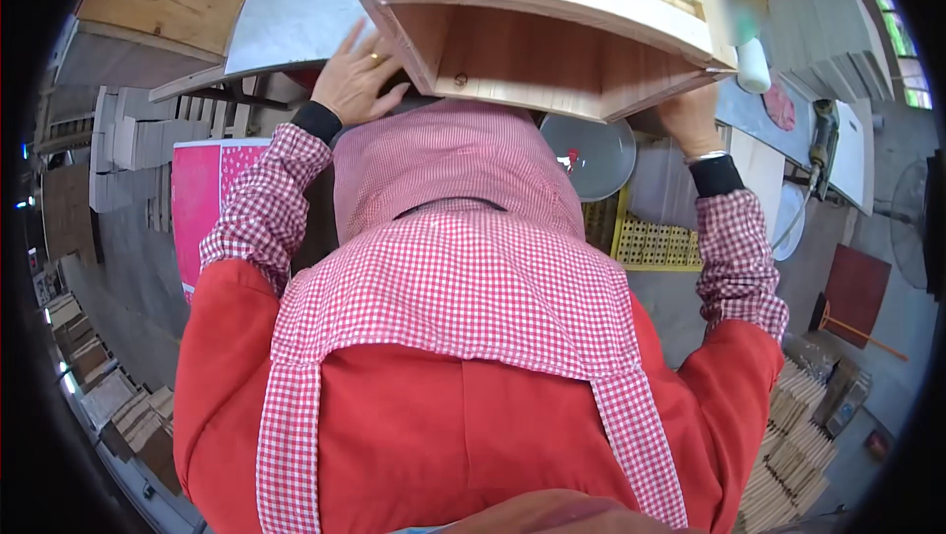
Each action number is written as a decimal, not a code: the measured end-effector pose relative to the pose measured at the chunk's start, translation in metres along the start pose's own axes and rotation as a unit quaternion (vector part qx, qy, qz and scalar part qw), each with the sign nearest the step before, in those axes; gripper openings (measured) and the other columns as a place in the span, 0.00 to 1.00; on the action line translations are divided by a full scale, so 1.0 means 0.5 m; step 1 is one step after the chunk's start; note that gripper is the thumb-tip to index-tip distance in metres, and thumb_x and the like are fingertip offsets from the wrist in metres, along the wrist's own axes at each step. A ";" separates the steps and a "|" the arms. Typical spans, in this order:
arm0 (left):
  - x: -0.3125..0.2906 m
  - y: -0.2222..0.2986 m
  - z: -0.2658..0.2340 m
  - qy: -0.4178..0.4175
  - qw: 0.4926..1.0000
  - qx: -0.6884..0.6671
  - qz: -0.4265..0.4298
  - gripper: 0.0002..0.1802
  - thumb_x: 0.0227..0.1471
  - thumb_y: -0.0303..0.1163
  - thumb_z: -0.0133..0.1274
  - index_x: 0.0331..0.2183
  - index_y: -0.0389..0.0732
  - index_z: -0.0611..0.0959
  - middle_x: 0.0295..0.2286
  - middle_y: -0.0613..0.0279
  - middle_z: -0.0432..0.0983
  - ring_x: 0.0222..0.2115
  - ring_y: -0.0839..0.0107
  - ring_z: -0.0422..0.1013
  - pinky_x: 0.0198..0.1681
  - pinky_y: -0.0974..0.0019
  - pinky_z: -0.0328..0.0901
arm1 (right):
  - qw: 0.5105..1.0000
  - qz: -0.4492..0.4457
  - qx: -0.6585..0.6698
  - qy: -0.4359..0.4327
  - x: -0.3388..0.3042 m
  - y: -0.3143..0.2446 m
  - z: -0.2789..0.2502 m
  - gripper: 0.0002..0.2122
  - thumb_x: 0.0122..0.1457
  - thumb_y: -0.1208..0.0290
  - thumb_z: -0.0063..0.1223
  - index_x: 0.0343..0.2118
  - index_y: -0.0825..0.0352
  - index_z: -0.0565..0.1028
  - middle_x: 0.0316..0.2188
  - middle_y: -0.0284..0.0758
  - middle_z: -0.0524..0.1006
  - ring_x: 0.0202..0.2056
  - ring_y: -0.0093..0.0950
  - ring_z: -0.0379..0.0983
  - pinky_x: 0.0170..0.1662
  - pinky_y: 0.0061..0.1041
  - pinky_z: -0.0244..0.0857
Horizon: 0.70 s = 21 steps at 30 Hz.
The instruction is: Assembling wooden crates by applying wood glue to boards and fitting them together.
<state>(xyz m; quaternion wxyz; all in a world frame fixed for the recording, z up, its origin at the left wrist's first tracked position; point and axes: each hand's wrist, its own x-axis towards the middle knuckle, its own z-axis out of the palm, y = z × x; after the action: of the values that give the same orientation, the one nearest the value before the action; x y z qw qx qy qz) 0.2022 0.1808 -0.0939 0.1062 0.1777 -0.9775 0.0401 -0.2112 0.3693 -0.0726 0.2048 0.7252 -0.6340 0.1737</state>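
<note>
A pale wooden box (552,32), open on the side facing me, is held up at chest height over the grey table (286,12). My left hand (357,76), with a ring on one finger, is pressed with spread fingers against the box's lower left corner. My right hand (690,118) grips the box's lower right corner, its fingertips hidden behind the wood. Both forearms wear red-and-white checked sleeves with black cuffs. My red top and checked apron (463,288) fill the middle of the view.
A pink carton (202,189) stands at the left. Below the box lie a round grey disc (591,155) and a yellow crate (655,238). A white roller (754,66) and a power tool (823,145) are at the right. Stacked wooden pieces (798,435) sit on the floor.
</note>
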 end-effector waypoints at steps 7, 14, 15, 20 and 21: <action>0.021 0.068 -0.135 0.207 0.966 -0.146 0.050 0.06 0.35 0.19 0.57 0.23 0.35 0.78 0.25 0.53 0.76 0.30 0.56 0.75 0.34 0.60 0.71 | 0.938 0.095 0.284 0.177 0.106 -0.032 -0.091 0.07 0.46 0.76 0.58 0.29 0.68 0.74 0.24 0.38 0.73 0.23 0.35 0.72 0.26 0.25 0.64; 0.264 0.265 -0.318 0.325 0.933 -0.038 0.148 0.11 0.43 0.31 0.55 0.34 0.52 0.82 0.47 0.66 0.70 0.52 0.65 0.65 0.57 0.51 0.54 | 0.920 0.072 0.381 -0.063 0.144 0.004 -0.162 0.06 0.48 0.79 0.55 0.30 0.71 0.75 0.23 0.36 0.75 0.21 0.25 0.69 0.25 0.21 0.62; 0.322 0.281 -0.317 0.296 0.940 -0.045 0.164 0.11 0.44 0.31 0.54 0.35 0.50 0.81 0.49 0.66 0.68 0.54 0.64 0.62 0.58 0.50 0.54 | 0.922 0.068 0.377 -0.059 0.144 0.015 -0.161 0.06 0.48 0.79 0.55 0.30 0.71 0.75 0.23 0.36 0.75 0.21 0.25 0.69 0.25 0.21 0.62; 0.424 0.290 -0.295 0.195 0.962 -0.045 0.187 0.13 0.46 0.31 0.51 0.37 0.43 0.77 0.48 0.61 0.67 0.58 0.60 0.56 0.58 0.51 0.54 | 0.922 0.050 0.384 -0.009 0.190 0.067 -0.152 0.03 0.51 0.79 0.53 0.29 0.72 0.75 0.21 0.34 0.75 0.20 0.22 0.68 0.25 0.20 0.61; 0.424 0.290 -0.294 0.171 0.964 -0.055 0.195 0.12 0.46 0.31 0.50 0.37 0.42 0.76 0.47 0.60 0.68 0.57 0.60 0.57 0.58 0.52 0.55 | 0.922 0.070 0.381 0.013 0.204 0.078 -0.150 0.03 0.52 0.79 0.53 0.29 0.72 0.75 0.21 0.33 0.75 0.20 0.21 0.68 0.25 0.20 0.61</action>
<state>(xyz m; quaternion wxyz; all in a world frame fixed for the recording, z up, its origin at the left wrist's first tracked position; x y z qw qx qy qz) -0.0149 0.2614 0.0905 0.2718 -0.0316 -0.9612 0.0355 -0.2356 0.3169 0.0467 -0.0910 0.6999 -0.5663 0.4256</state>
